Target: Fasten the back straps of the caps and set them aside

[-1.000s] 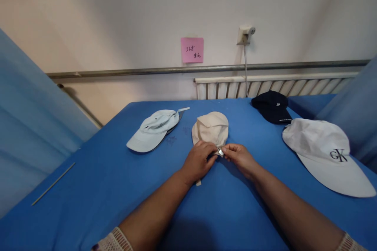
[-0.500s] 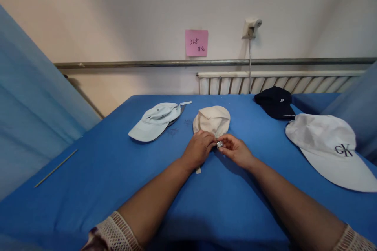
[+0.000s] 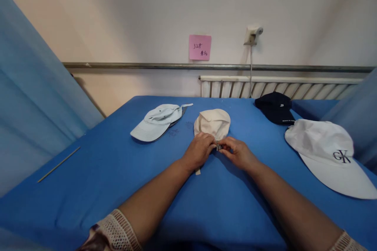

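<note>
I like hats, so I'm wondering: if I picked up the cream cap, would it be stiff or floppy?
The cream cap would probably be floppy, because its cloth top is creased. It's likely light, since it looks like thin fabric. The pale strip poking out below the left hand looks like its strap, so that bit might dangle.

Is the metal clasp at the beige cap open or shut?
Cannot tell: the metal clasp shows only partly, pinched by the right hand beside the left hand.

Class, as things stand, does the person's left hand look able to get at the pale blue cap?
Probably yes: only blue sheet shows between the left hand and the pale blue cap, though the hand is busy at the beige cap.
</note>
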Demonstrator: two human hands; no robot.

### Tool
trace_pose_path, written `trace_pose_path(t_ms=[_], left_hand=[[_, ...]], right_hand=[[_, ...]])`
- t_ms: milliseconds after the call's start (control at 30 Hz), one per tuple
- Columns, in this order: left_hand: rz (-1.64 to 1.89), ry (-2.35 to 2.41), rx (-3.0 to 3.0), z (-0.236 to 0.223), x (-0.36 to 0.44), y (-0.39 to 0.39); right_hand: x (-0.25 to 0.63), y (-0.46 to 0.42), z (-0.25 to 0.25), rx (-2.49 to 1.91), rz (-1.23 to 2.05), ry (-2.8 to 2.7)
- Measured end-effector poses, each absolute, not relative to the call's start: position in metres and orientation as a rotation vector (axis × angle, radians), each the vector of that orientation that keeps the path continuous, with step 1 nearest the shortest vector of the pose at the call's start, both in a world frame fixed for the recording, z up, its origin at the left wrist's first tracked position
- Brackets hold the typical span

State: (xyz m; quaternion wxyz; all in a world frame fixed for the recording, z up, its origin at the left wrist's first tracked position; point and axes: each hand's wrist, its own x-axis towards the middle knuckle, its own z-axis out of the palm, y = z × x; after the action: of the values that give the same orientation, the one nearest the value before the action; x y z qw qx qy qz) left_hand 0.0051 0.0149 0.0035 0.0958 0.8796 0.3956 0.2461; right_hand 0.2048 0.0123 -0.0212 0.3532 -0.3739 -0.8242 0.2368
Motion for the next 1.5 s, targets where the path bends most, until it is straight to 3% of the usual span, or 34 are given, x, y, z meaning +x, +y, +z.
trace_pose_path(t_ms=[367, 933, 1333, 1500], left_hand=[[0.735, 1.146, 2.581, 0.003, 0.004, 0.016], [0.865, 1.115, 2.321, -0.001, 0.009, 0.013], [0.323, 1.347, 2.485, 0.036, -0.038, 0.017], [0.216, 1.227, 2.482, 0.035, -0.045, 0.017]], right_hand=[[0.203, 0.012, -0.028, -0.945, 0.576, -2.112], [0.205, 0.016, -0.035, -0.972, 0.776, -1.938], [0.204, 0.013, -0.034, -1.045, 0.864, -1.852], [0.203, 0.012, -0.035, -1.073, 0.893, -1.836]])
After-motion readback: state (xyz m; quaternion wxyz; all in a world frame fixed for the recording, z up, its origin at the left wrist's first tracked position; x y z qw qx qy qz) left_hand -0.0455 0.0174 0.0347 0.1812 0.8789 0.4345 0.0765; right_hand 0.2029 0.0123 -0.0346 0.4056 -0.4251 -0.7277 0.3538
